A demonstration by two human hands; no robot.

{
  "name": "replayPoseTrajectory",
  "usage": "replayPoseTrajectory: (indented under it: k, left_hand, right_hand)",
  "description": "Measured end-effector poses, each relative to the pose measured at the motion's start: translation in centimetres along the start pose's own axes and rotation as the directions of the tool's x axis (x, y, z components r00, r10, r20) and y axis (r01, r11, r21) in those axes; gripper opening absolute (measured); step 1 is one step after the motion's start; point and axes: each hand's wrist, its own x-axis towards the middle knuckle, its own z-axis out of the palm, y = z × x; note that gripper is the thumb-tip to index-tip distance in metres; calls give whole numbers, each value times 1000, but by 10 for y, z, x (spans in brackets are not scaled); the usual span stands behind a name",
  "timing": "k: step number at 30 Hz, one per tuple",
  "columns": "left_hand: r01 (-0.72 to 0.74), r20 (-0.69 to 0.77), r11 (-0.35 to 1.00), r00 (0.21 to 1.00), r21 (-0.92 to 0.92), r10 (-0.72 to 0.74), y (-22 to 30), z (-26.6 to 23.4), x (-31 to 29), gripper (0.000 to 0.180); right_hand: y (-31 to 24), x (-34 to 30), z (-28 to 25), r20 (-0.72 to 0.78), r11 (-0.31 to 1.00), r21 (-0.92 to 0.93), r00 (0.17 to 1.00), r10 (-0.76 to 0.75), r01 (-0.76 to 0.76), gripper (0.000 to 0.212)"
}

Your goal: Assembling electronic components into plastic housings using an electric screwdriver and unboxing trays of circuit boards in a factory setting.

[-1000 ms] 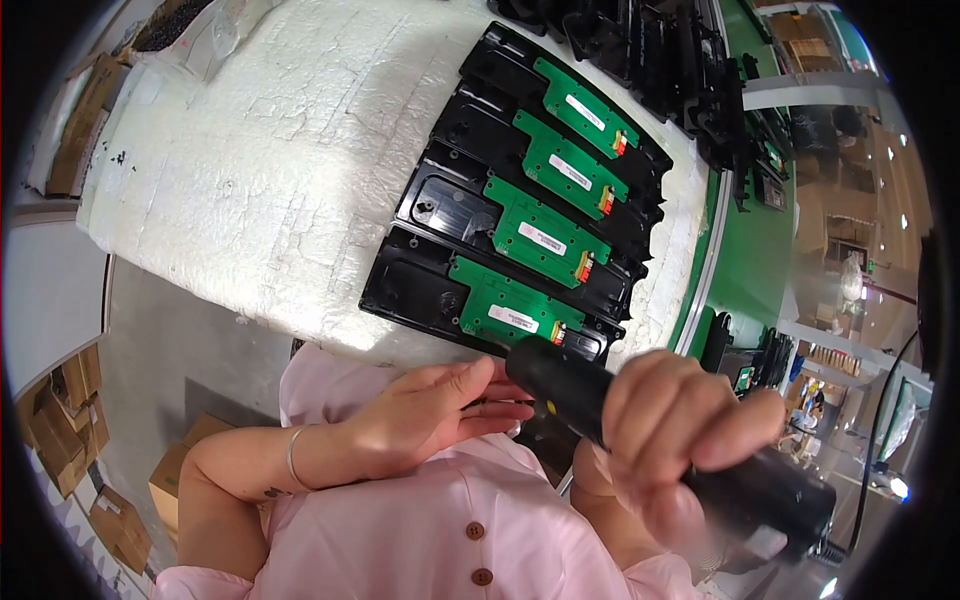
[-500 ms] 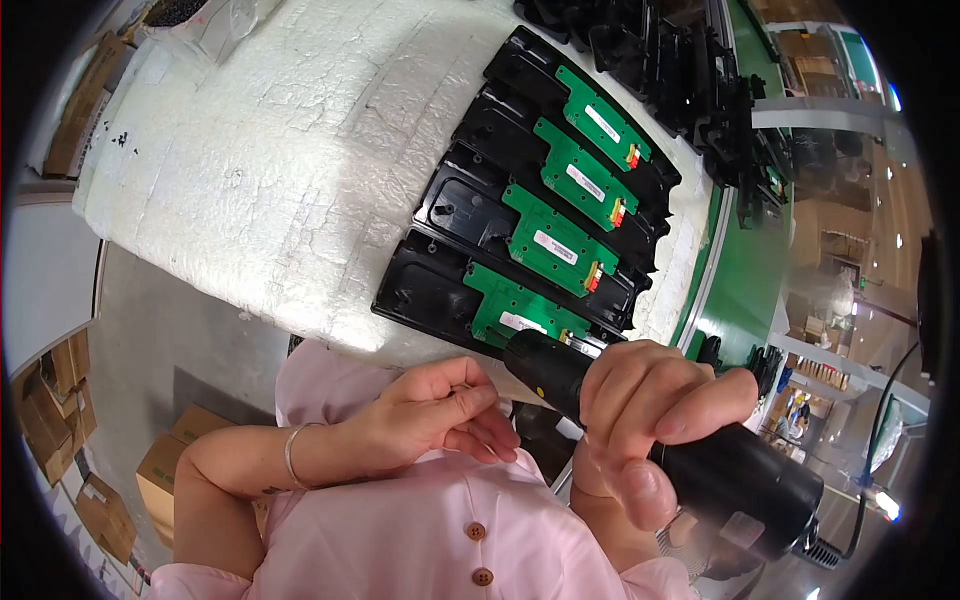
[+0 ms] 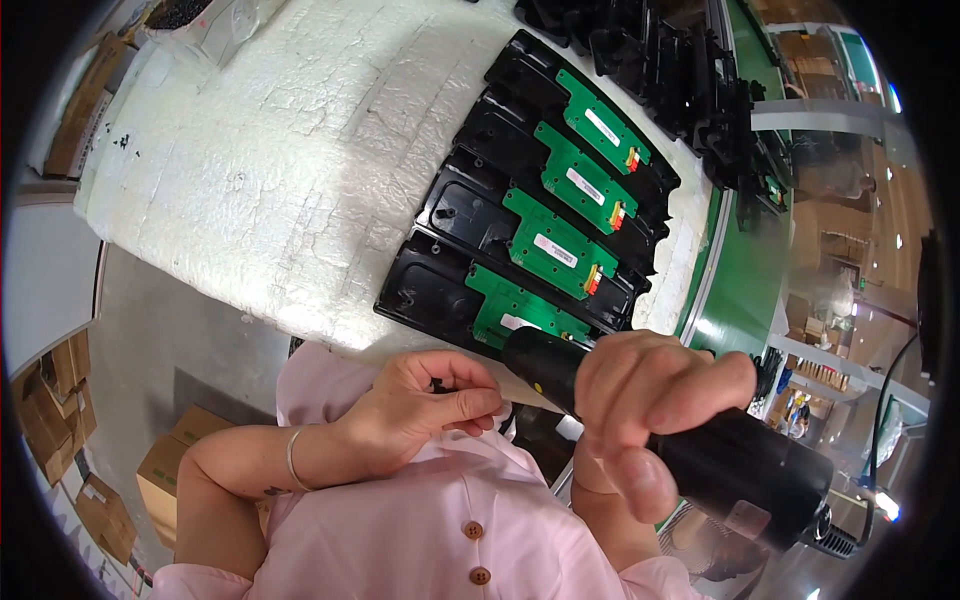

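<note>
Close against the pink shirt (image 3: 400, 530), the left hand (image 3: 420, 415) pinches something small and dark between thumb and fingertips. Rightward, the right hand (image 3: 645, 395) wraps tightly around a black power screwdriver (image 3: 690, 440), its nose near the closest black housing with green board (image 3: 480, 300). Fastening seems underway; seating the piece likely needs careful alignment.

The left hand (image 3: 425, 410) has closed its fingers (image 3: 470, 405) into a pinch.
</note>
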Motion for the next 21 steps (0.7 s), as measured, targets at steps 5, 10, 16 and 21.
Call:
replayPoseTrajectory:
  k: [5,10,16,21]
  left_hand:
    - [21,18,961,1000,-275,-17,-1,3,5,10]
    - [50,49,954,998,-296,-38,-2,5,10,11]
    - [94,62,957,995,-275,-80,-2,9,16,11]
    - [164,230,936,969,-310,-94,-7,4,17,18]
  right_hand:
    - [-40,-10,-3,-134,973,101,972,-192,206,35]
    - [-48,-15,-9,-1,947,239,975,-222,216,33]
    - [-43,-17,-14,27,959,207,979,-202,192,34]
    - [-40,-15,-9,0,972,151,983,-182,180,28]
